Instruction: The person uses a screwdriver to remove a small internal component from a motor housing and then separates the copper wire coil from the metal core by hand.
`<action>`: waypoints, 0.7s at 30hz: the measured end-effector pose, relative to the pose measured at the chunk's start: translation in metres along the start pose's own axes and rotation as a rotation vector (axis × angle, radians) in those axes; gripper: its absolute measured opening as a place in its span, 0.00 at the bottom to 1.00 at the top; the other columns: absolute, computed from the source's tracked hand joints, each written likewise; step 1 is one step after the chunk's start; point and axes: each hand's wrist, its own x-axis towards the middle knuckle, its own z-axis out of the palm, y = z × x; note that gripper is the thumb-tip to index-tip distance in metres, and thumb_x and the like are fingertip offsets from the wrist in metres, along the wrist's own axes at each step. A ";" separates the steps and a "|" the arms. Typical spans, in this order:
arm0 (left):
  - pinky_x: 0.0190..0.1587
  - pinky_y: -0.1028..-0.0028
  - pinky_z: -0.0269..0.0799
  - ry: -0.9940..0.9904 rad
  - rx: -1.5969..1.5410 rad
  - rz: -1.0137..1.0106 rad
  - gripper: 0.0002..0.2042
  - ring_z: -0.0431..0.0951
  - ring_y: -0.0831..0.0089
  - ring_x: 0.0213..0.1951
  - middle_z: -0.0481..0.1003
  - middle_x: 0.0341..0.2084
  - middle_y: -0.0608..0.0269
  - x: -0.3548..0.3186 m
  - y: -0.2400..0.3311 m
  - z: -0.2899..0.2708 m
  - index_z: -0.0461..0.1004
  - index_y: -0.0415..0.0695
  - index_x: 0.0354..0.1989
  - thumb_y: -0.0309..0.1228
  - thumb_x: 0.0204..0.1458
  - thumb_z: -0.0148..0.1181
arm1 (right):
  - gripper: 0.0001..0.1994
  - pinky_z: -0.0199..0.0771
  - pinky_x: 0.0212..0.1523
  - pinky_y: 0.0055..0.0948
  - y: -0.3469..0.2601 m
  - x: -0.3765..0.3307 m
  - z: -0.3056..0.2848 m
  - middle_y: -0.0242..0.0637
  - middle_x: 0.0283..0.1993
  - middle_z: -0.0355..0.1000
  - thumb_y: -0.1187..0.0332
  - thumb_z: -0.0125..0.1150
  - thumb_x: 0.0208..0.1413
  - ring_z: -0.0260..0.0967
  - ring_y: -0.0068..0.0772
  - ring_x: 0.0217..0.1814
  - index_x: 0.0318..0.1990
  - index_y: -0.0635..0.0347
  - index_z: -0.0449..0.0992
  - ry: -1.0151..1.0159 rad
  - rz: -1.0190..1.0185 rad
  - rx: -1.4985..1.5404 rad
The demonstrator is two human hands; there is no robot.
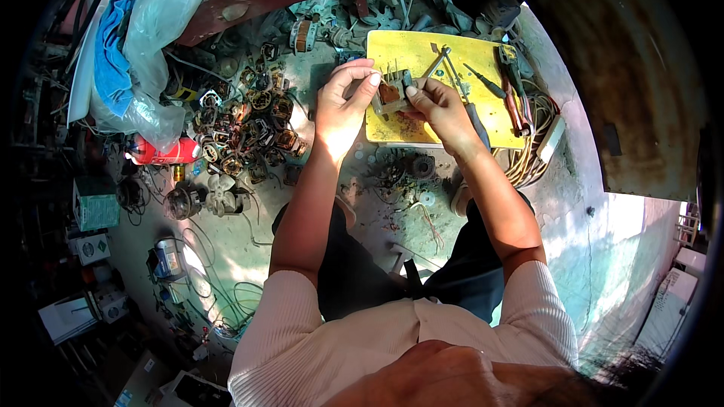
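A small electrical part point(390, 93), with a brown coil-like middle and thin upright pins, is held over the yellow board point(411, 45). Its exact kind is unclear. My right hand point(446, 114) grips the part's right side between thumb and fingers. At its left edge, my left hand point(345, 102) is closed in a thumb-and-finger pinch; what lies in the pinch is too small to make out. On the board beside my right hand lie a long screwdriver point(476, 119), a shorter dark screwdriver point(486, 81) and pliers with red handles point(513, 109).
Several motor stators with copper windings point(253, 120) are heaped left of my hands. A red cylinder point(166, 151) and plastic bags point(154, 53) sit farther left. Coiled cable point(528, 169) rests at the board's right. Small scraps point(427, 198) litter the floor between my feet.
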 end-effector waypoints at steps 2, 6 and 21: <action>0.54 0.75 0.66 0.012 0.037 0.054 0.08 0.73 0.74 0.48 0.75 0.47 0.58 0.000 -0.001 -0.001 0.78 0.37 0.37 0.30 0.56 0.63 | 0.09 0.74 0.44 0.19 -0.003 0.000 0.000 0.31 0.38 0.74 0.68 0.56 0.64 0.71 0.18 0.38 0.42 0.67 0.73 -0.001 0.024 0.018; 0.56 0.76 0.63 0.014 -0.013 0.023 0.09 0.70 0.77 0.49 0.71 0.50 0.61 -0.001 -0.006 -0.003 0.76 0.38 0.43 0.30 0.58 0.60 | 0.10 0.76 0.47 0.23 0.000 0.002 -0.004 0.31 0.40 0.74 0.65 0.53 0.65 0.73 0.21 0.40 0.43 0.64 0.73 -0.018 0.048 0.019; 0.60 0.69 0.59 0.245 -0.017 -0.235 0.25 0.72 0.71 0.52 0.76 0.45 0.58 0.010 0.005 -0.025 0.79 0.39 0.39 0.52 0.62 0.49 | 0.09 0.72 0.43 0.19 -0.004 -0.003 -0.004 0.30 0.41 0.75 0.70 0.53 0.65 0.70 0.17 0.41 0.48 0.64 0.71 -0.060 -0.057 -0.023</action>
